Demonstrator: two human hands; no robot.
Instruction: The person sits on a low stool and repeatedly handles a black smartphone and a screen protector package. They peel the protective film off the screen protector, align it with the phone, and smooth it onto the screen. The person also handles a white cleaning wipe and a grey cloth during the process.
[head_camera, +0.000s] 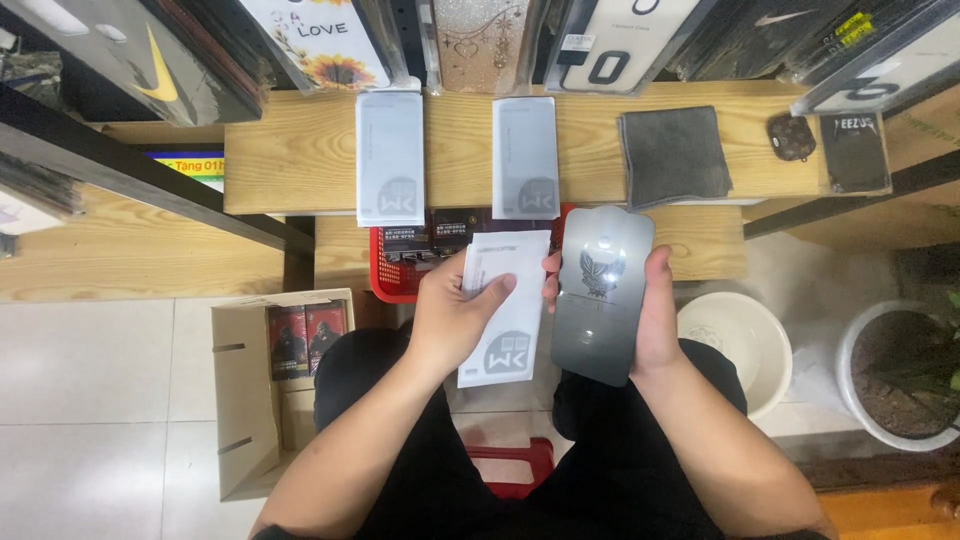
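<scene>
Left hand (455, 315) pinches white sleeve (505, 310) over lap; right hand (655, 320) grips dark glass protector (598, 295) by its edges, just beside it. Two more sleeves lie on wooden shelf (300, 160), grey cloth (673, 155) near.

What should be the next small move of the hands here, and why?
Probably slide the dark screen protector into the white sleeve. The right hand holds the protector bare, the left hand holds the sleeve right beside it, and two similar sleeves lie on the wooden shelf.
</scene>
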